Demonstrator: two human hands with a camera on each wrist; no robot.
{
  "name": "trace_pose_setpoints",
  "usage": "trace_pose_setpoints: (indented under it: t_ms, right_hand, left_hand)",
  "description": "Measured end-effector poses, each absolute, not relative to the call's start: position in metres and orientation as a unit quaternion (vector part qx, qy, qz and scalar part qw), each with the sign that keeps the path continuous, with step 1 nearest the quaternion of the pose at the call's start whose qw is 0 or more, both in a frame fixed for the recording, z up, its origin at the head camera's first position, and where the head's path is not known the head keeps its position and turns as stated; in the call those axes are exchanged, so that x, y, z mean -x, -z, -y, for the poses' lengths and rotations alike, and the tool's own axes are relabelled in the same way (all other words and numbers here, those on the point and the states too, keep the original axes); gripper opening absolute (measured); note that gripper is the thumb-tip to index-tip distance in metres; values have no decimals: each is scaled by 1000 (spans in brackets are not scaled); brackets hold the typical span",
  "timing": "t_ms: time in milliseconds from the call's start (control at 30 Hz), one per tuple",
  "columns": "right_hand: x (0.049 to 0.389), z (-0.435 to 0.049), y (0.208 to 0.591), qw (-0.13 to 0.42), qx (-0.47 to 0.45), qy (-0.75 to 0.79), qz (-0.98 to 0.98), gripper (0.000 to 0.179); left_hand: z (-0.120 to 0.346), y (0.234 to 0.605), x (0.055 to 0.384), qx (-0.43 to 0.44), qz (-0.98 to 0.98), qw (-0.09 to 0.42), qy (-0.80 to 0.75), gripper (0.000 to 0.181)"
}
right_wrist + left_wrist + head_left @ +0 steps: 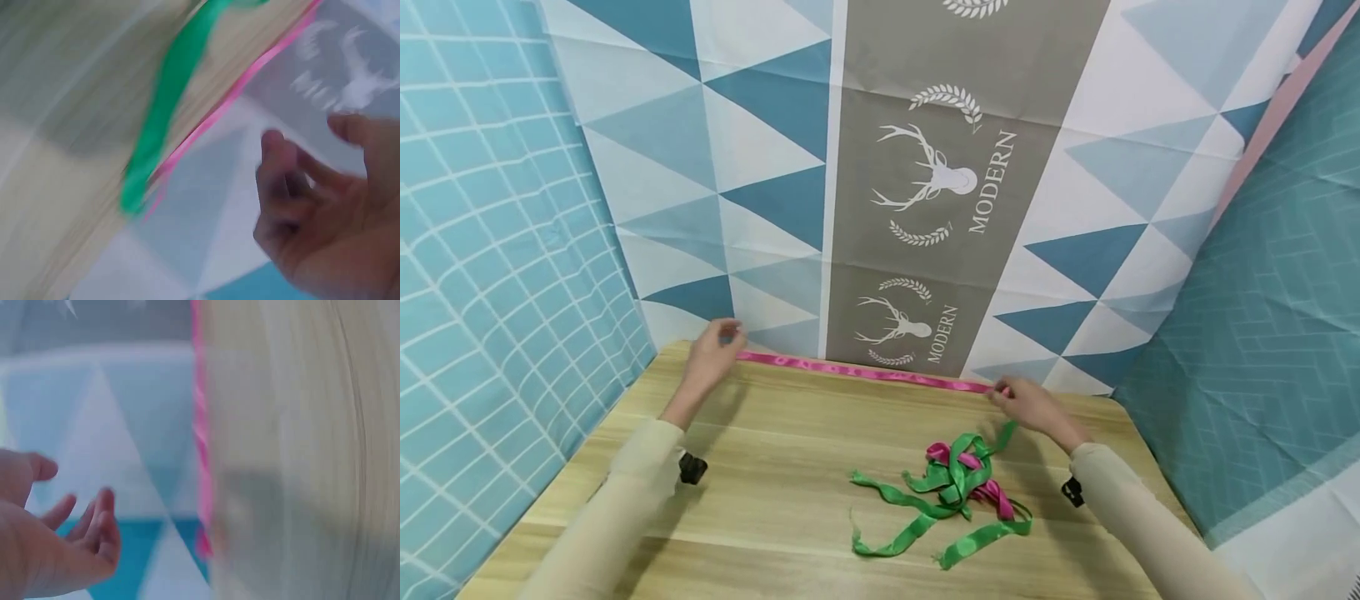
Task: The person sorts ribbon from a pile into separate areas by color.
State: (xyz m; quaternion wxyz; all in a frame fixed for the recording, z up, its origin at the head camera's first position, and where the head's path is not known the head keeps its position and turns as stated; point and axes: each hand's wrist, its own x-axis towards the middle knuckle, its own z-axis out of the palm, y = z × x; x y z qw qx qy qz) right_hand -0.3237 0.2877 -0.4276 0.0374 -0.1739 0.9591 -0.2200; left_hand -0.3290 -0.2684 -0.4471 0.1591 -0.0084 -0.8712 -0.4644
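Observation:
A pink ribbon (850, 370) lies stretched along the table's far edge, below the patterned cloth. My left hand (711, 354) is close to its left end. In the left wrist view that hand (56, 544) has loosely bent fingers, apart from the ribbon (201, 425). Near the ribbon's right end is my right hand (1033, 404). The right wrist view has this hand (325, 206) with thumb and fingers apart and nothing between them. A green ribbon strand (169, 87) crosses beside the pink one there. Both wrist views are blurred.
A tangle of green ribbons (955, 487) with pink ones mixed in lies on the wooden table (760, 500), right of the middle. Behind the table hangs a cloth (917, 250) printed with deer heads and triangles. Blue curtains (497, 250) flank the left side.

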Motion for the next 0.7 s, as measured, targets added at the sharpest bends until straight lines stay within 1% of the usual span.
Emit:
trace_pose_setpoints:
  t_ms: [100,233,300,367,500,700]
  right_hand:
    - [306,-260,437,52,225,215,-949,31]
    - [285,-232,452,47,246,158,-955,27]
    - [278,-223,458,52,251,137,-957,26]
    - [273,-218,461,71,259,137,-953,22]
    - [265,-217,460,96,300,159,-936,12]
    - [252,-217,432,113,335,238,-904,16]
  left_hand:
    - [236,439,311,88,869,119,471,46]
    - [199,435,292,176,862,61,470,35]
    - [187,437,285,208,861,34,464,32]
    - [178,441,279,225,862,13,454,31]
    - [166,450,269,248,865,-14,435,27]
    - [151,454,259,297,853,-32,429,21]
